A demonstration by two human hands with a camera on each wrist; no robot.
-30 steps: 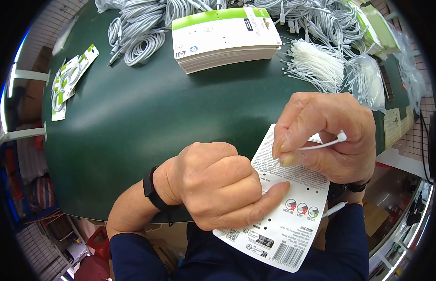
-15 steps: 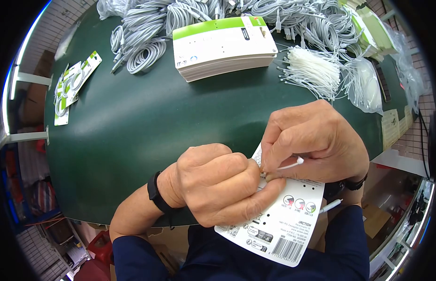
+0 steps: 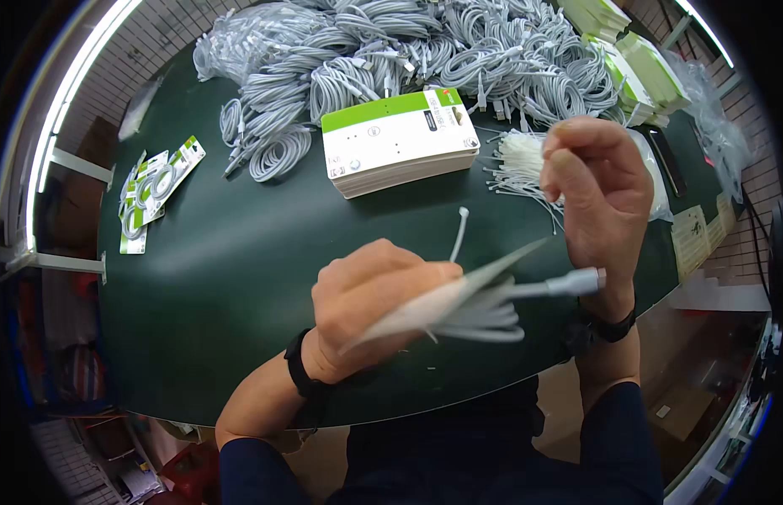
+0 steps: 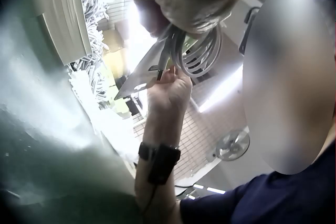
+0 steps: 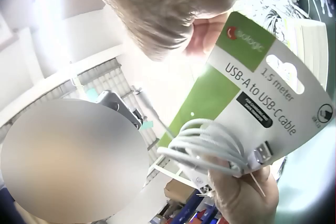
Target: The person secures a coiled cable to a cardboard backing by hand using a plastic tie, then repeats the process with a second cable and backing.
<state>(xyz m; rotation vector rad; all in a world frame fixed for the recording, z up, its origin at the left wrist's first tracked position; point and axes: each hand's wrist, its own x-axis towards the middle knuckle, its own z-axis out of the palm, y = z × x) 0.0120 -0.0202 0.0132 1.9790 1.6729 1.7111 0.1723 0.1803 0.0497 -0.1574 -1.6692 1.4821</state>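
My left hand grips a white-and-green cable card, tilted almost edge-on and blurred in the head view. A coiled white USB cable lies against the card's printed front, its USB-A plug near the lower edge. From the card's back a white cable tie sticks up beside my left fingers. My right hand is off the card, raised to the right near the cable-tie pile. Its fingers are loosely bent, with nothing visible between them.
A stack of printed cards stands mid-table before a heap of grey-white cables. Finished cable cards lie at the left. More card stacks, a plastic bag and a dark phone are at the right.
My right hand has let go of the cable tie and moved up to the right. My left hand has turned the card from its back, facing up, to nearly edge-on, showing the coiled cable.
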